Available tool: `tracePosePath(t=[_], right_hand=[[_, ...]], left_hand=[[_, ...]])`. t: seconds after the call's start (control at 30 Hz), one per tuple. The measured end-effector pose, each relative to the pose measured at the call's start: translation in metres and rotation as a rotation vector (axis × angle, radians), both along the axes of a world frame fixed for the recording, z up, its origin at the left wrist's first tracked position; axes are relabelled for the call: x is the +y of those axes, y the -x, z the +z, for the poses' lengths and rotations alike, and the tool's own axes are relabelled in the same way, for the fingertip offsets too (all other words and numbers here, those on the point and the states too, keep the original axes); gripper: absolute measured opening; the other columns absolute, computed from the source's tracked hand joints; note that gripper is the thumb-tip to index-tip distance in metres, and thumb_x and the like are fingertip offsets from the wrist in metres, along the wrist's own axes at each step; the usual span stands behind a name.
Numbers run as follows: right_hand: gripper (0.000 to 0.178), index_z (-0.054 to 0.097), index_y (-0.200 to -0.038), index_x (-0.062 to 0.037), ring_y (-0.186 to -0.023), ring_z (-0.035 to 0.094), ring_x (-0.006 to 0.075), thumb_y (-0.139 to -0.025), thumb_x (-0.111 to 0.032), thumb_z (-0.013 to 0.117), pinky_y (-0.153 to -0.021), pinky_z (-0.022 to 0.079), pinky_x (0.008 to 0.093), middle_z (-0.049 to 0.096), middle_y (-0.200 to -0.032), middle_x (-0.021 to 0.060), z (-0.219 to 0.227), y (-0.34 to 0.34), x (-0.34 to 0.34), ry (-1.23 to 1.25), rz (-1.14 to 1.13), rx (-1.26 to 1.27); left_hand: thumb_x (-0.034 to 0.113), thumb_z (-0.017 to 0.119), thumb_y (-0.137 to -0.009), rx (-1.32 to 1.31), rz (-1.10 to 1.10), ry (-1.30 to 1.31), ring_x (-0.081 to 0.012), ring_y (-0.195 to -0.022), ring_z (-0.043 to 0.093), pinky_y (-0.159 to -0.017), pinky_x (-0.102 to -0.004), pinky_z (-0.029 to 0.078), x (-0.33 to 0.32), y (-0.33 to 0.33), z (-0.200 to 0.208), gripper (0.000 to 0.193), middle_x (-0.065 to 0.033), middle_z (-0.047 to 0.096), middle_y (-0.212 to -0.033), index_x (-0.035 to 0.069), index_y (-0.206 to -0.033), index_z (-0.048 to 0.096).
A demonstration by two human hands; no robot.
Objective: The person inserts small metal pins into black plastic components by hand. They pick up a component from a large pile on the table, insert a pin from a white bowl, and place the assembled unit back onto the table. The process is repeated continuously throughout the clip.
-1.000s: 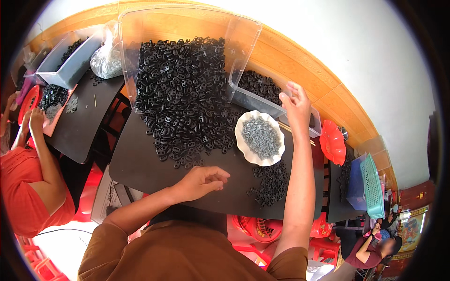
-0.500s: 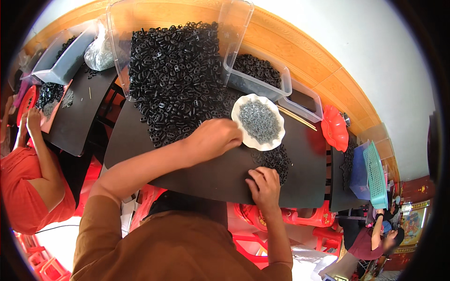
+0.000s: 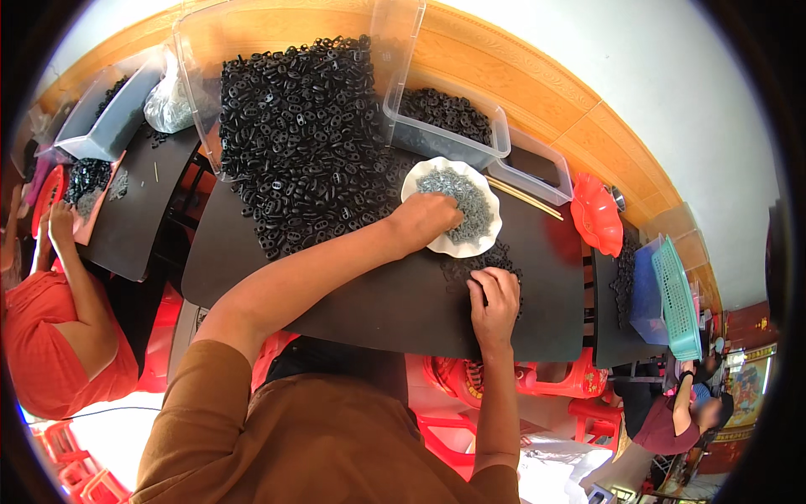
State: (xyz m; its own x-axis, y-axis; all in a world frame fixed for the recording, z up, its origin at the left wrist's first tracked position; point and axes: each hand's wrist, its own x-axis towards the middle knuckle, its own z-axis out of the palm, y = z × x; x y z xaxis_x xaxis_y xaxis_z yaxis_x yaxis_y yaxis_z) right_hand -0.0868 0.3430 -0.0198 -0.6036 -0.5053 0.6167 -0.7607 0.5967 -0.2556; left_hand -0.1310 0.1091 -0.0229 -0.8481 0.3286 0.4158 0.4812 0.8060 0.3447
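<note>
A white scalloped bowl (image 3: 409, 181) holds many small grey, slightly shiny pieces (image 3: 477, 208). Into its left side reaches my left hand (image 3: 426, 220), fingers pressed together among the pieces; what they pinch is hidden. My right hand (image 3: 495, 309) rests at a loose pile of small black pieces (image 3: 501, 256) just below the bowl, fingers bent and thumb apart, with nothing visible in it. A big heap of black oval pieces with holes (image 3: 306, 143) spills out of a clear plastic bin (image 3: 195, 101) onto the dark table (image 3: 378, 315).
Behind the bowl stand a clear box of black parts (image 3: 449, 143), another clear box (image 3: 537, 181) and wooden chopsticks (image 3: 525, 197). A red scalloped dish (image 3: 594, 217) sits at the right. A co-worker in red (image 3: 63, 336) works at a neighbouring table on the left.
My left hand has moved from the bowl's left edge into the grey pieces. My right hand has shifted slightly up and right, closer to the small black pile.
</note>
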Motion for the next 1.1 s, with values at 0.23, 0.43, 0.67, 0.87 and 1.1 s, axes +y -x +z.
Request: tracePosePath(t=[0.23, 0.43, 0.67, 0.87, 1.1], right_hand=[[0.02, 0.071, -0.093, -0.0061, -0.087, 0.06, 0.0266, -0.076, -0.014, 0.079, -0.077, 0.043, 0.0388, 0.066, -0.093, 0.006, 0.005, -0.005, -0.016, -0.045, 0.072, 0.006], [0.014, 0.07, -0.092, -0.0042, -0.085, 0.062, 0.0289, -0.079, -0.003, 0.075, -0.08, 0.047, 0.0402, 0.068, -0.089, 0.0087, 0.02, 0.006, -0.032, 0.155, 0.022, -0.04], [0.015, 0.069, -0.094, 0.0001, -0.078, 0.066, 0.0297, -0.08, 0.003, 0.074, -0.072, 0.052, 0.0371, 0.068, -0.086, 0.0118, 0.026, 0.006, -0.054, 0.323, 0.088, -0.228], [0.012, 0.068, -0.092, 0.0016, -0.075, 0.066, 0.0301, -0.081, 0.003, 0.072, -0.07, 0.052, 0.0372, 0.068, -0.083, 0.0124, 0.01, -0.009, -0.03, 0.253, 0.001, -0.187], [0.015, 0.07, -0.092, -0.0059, -0.081, 0.061, 0.0273, -0.08, -0.011, 0.077, -0.072, 0.047, 0.0409, 0.062, -0.084, 0.0069, -0.002, -0.015, -0.037, -0.06, -0.091, -0.018]], left_hand=[[0.007, 0.068, -0.083, 0.021, -0.027, -0.265, -0.032, -0.084, 0.069, -0.075, -0.0398, 0.055, -0.007, 0.003, 0.002, 0.008, -0.0138, 0.071, -0.089, 0.003, -0.09, 0.071], [0.006, 0.068, -0.087, -0.302, -0.042, -0.721, -0.0163, -0.069, 0.065, -0.066, -0.0314, 0.053, -0.017, -0.002, 0.019, 0.007, -0.007, 0.067, -0.074, 0.0, -0.092, 0.071], [0.015, 0.061, -0.098, -0.536, -0.115, -1.036, -0.0094, -0.068, 0.058, -0.065, -0.0269, 0.052, -0.024, -0.036, 0.018, 0.017, -0.0027, 0.064, -0.078, 0.0, -0.093, 0.065], [0.01, 0.064, -0.094, -0.434, -0.081, -0.725, -0.0164, -0.076, 0.065, -0.068, -0.0303, 0.053, -0.034, -0.104, 0.024, 0.012, -0.0087, 0.066, -0.081, -0.002, -0.093, 0.064], [0.003, 0.068, -0.088, -0.284, -0.071, -0.601, -0.0252, -0.076, 0.067, -0.069, -0.0343, 0.053, -0.032, -0.122, -0.008, 0.007, -0.011, 0.068, -0.085, 0.0, -0.093, 0.067]])
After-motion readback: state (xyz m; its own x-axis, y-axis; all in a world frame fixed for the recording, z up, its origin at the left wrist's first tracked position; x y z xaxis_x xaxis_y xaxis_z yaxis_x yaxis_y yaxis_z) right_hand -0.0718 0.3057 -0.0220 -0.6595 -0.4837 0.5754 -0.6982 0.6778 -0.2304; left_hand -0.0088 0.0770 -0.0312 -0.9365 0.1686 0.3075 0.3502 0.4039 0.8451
